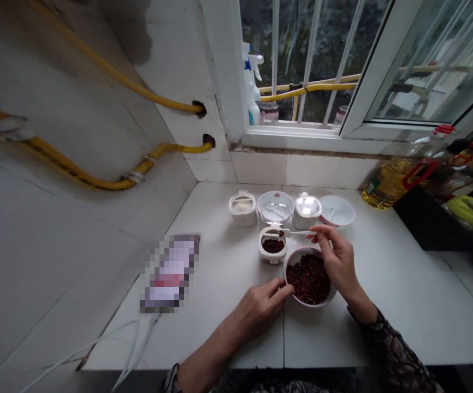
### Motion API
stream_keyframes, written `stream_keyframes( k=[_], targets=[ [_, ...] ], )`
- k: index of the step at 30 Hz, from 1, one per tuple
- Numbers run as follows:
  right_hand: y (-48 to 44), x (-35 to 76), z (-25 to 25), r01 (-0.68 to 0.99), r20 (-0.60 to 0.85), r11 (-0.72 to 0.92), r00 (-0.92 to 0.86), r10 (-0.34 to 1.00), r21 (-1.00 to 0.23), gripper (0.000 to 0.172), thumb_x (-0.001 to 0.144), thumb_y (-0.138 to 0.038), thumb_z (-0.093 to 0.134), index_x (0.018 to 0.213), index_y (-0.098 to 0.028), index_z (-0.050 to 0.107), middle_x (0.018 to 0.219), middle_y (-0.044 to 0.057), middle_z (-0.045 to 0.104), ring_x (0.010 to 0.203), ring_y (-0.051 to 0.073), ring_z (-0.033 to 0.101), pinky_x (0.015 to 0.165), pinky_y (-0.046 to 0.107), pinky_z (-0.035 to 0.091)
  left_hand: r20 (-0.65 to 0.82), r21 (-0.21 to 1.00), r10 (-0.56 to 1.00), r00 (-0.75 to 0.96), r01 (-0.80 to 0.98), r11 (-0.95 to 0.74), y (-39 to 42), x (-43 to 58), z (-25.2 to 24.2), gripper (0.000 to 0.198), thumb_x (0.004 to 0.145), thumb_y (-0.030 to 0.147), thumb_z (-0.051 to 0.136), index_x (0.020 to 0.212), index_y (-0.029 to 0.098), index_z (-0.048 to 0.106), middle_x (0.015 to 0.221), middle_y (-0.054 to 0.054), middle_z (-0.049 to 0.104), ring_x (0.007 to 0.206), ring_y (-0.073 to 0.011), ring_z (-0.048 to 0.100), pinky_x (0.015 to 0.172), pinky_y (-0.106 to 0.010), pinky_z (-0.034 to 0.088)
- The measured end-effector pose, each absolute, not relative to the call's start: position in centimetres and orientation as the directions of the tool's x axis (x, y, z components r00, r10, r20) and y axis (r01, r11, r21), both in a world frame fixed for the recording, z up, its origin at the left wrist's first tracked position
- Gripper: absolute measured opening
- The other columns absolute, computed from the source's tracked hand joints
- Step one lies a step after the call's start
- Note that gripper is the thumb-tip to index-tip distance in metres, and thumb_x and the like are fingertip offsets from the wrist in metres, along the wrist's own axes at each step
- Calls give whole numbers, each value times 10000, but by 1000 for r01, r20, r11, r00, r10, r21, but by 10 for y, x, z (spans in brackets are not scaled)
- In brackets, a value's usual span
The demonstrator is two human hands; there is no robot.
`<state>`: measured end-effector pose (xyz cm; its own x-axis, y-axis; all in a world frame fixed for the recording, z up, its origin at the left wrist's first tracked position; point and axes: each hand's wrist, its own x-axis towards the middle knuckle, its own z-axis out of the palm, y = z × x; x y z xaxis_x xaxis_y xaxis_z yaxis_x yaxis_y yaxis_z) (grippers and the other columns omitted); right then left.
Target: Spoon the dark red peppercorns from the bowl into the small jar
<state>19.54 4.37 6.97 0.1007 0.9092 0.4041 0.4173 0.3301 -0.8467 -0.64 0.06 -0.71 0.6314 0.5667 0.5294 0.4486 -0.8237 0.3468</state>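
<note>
Spoon [294, 232], white, sits pinched in the right hand [337, 262] grip (fingers closed on its handle) above a small jar [271, 257]; left hand [261, 305] touches the pink bowl [297, 251] rim, grip unclear, on the worktop [384, 305].

Small white spoon [297, 233]: pinched in my R hand [337, 262], handle approx level and pointing left. Its tip sits over the jar mouth w/ a bit of dark stuff on it.

Jar [273, 254]: small, white, upright, top open. It holds dark red-brown bits and stands just behind-left of the bowl, v. close to its rim.

Bowl [290, 263]: round, pale pinkish rim, upright on the counter [384, 305] betw. my hands. It's heaped w/ dark red dried bits nearly to the rim. My L hand [261, 305] has its fingertips on the near-left rim.
</note>
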Motion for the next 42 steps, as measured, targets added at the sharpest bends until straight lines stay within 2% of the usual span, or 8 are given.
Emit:
stream_keyframes(
  k=[2, 4, 6, 11, 17, 20, 28, 42],
  targets=[
    [42, 189, 70, 568, 582, 518, -83, 809, -640, 210, 901, -173, 455, 978, -228, 642, 860, 43, 719, 799, 194, 642, 830, 389, 463, 518, 349, 572, 636, 453, -820, 0, -7, -8, 270, 939, 80, 365, 1150, 164, 511, 890, -63, 623, 718, -129, 639, 605, -192, 543],
    [41, 187, 71, 620, 652, 652, -282, 704, -435, 278, 868, -92, 442, 994, -232, 646, 906, 40, 734, 831, 198, 636, 913, 428, 413, 520, 346, 573, 633, 457, -819, 0, -7, -8, 263, 938, 79, 371, 1142, 163, 513, 871, -56, 616, 698, -129, 632, 589, -192, 538],
    [40, 190, 72, 622, 662, 695, -354, 660, -361, 316, 848, -60, 435, 1013, -234, 641, 917, 32, 736, 830, 196, 635, 933, 436, 395, 530, 339, 570, 628, 459, -821, 0, -6, -8, 254, 936, 76, 376, 1131, 161, 513, 860, -53, 613, 678, -132, 624, 570, -197, 534],
    [40, 215, 73, 636, 712, 597, -104, 694, -489, 194, 868, -120, 462, 865, -238, 616, 697, 5, 655, 746, 207, 593, 859, 409, 433, 532, 334, 565, 631, 457, -825, 0, -6, -8, 255, 936, 72, 369, 1124, 161, 517, 886, -58, 621, 688, -128, 628, 579, -195, 535],
    [45, 223, 60, 727, 619, 604, -318, 718, -327, 182, 824, -94, 464, 802, -210, 603, 675, 6, 649, 661, 185, 550, 849, 395, 383, 543, 331, 560, 627, 453, -828, 0, -7, -5, 237, 954, 86, 365, 1114, 162, 522, 885, -56, 618, 689, -121, 627, 576, -184, 524],
    [44, 216, 55, 695, 521, 628, -413, 747, -349, 209, 817, -72, 445, 829, -202, 608, 706, 7, 677, 684, 179, 550, 890, 400, 362, 551, 325, 557, 622, 455, -829, 0, -7, -3, 235, 954, 85, 358, 1103, 162, 523, 870, -53, 617, 675, -114, 622, 579, -176, 518],
    [44, 223, 48, 658, 491, 482, -190, 850, -579, 207, 848, -114, 454, 784, -223, 618, 670, -17, 660, 691, 171, 596, 908, 398, 370, 542, 341, 560, 626, 445, -828, 2, -9, -7, 245, 946, 87, 375, 1122, 161, 530, 912, -63, 621, 701, -121, 632, 591, -186, 527],
    [43, 222, 50, 696, 555, 541, -242, 796, -472, 205, 826, -89, 453, 773, -219, 602, 683, -17, 670, 665, 166, 588, 899, 393, 363, 547, 336, 566, 617, 457, -823, 1, -8, -9, 250, 947, 87, 372, 1126, 166, 529, 920, -63, 629, 713, -122, 647, 603, -191, 538]
  ],
)
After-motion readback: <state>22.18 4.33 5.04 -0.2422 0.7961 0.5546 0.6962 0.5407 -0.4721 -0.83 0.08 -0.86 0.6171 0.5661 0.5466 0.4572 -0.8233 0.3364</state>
